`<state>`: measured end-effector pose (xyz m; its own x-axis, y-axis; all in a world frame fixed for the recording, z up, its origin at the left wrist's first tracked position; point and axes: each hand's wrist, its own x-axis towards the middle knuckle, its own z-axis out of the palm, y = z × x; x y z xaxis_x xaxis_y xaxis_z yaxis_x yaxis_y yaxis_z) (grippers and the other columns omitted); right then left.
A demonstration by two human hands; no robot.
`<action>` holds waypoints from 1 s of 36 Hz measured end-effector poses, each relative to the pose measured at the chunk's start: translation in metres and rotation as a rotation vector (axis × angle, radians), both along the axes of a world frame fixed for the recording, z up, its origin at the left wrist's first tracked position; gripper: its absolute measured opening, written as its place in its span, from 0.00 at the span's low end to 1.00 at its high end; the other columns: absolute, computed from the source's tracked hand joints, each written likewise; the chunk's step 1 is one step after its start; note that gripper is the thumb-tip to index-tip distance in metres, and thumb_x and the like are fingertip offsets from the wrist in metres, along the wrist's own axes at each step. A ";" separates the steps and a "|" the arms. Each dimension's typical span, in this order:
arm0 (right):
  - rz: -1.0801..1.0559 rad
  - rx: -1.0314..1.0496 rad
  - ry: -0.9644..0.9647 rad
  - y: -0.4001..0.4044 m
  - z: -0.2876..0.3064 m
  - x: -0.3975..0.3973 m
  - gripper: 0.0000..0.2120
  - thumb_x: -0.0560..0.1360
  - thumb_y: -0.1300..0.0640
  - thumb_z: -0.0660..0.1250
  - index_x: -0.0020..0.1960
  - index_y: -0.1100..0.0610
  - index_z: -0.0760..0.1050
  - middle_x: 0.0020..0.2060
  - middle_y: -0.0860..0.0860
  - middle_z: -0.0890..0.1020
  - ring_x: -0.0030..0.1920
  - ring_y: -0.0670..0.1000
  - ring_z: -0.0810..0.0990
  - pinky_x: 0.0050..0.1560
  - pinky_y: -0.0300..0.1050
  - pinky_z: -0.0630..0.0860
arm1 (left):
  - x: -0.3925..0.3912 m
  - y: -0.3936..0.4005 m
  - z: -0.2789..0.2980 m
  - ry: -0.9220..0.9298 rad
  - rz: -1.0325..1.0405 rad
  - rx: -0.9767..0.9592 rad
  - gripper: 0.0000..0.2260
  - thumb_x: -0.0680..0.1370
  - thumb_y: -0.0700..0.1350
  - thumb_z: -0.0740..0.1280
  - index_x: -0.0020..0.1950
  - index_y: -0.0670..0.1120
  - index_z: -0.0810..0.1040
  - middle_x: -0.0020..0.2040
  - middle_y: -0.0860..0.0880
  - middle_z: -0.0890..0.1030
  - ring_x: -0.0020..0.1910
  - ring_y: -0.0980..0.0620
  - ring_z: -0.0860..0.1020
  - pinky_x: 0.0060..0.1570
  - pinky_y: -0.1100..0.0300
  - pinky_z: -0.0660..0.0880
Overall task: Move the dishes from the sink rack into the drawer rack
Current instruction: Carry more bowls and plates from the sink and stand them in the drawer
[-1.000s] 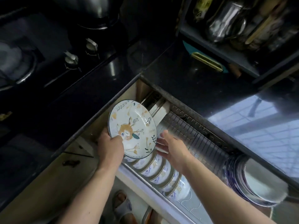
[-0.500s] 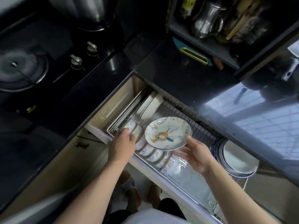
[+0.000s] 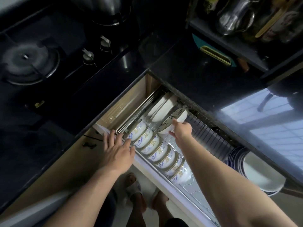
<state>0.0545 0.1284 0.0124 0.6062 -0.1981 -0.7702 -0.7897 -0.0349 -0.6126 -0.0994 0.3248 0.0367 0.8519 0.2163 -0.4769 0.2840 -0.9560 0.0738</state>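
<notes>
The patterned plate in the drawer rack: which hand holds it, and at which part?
The right hand holds the patterned plate at its near rim. The left hand holds nothing; it rests open on the drawer front.

No readable text, label, brand or number shows on anything in the head view.

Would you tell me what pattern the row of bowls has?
Bowls: white, blue floral marks, gold rim bands; head view.

Bare forearms, no sleeves; pale slippers (image 3: 133, 185), dark garment below.
</notes>
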 end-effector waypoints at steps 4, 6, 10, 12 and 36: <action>0.091 -0.111 0.000 0.016 -0.011 0.009 0.11 0.80 0.53 0.70 0.49 0.59 0.71 0.49 0.60 0.79 0.53 0.61 0.83 0.60 0.63 0.79 | -0.002 0.001 0.000 0.000 0.004 -0.024 0.25 0.85 0.59 0.46 0.79 0.56 0.64 0.83 0.45 0.57 0.82 0.40 0.43 0.77 0.40 0.32; 0.122 -0.167 -0.002 0.022 -0.015 0.013 0.13 0.80 0.52 0.70 0.44 0.57 0.69 0.53 0.62 0.80 0.46 0.58 0.81 0.60 0.61 0.79 | -0.003 0.001 -0.001 -0.004 -0.002 -0.014 0.27 0.83 0.59 0.42 0.79 0.56 0.65 0.83 0.45 0.57 0.82 0.40 0.43 0.78 0.40 0.32; 0.174 -0.268 -0.024 0.035 -0.022 0.026 0.16 0.77 0.49 0.73 0.45 0.63 0.76 0.39 0.59 0.81 0.38 0.55 0.77 0.51 0.60 0.82 | -0.003 0.005 -0.003 -0.031 -0.032 0.007 0.39 0.75 0.62 0.31 0.79 0.56 0.65 0.82 0.45 0.59 0.82 0.40 0.45 0.76 0.40 0.31; 0.185 -0.302 -0.046 0.038 -0.021 0.034 0.18 0.76 0.48 0.73 0.41 0.62 0.75 0.37 0.57 0.79 0.36 0.54 0.77 0.48 0.57 0.83 | -0.002 0.005 -0.004 -0.049 -0.042 0.004 0.40 0.74 0.62 0.31 0.78 0.56 0.67 0.82 0.45 0.60 0.82 0.40 0.46 0.76 0.40 0.31; 0.045 -0.211 -0.017 0.043 -0.046 0.030 0.19 0.75 0.47 0.75 0.49 0.60 0.72 0.50 0.61 0.82 0.49 0.61 0.85 0.54 0.58 0.81 | -0.007 0.006 -0.008 -0.093 -0.021 0.020 0.29 0.80 0.58 0.44 0.67 0.54 0.80 0.74 0.44 0.73 0.80 0.38 0.58 0.78 0.38 0.40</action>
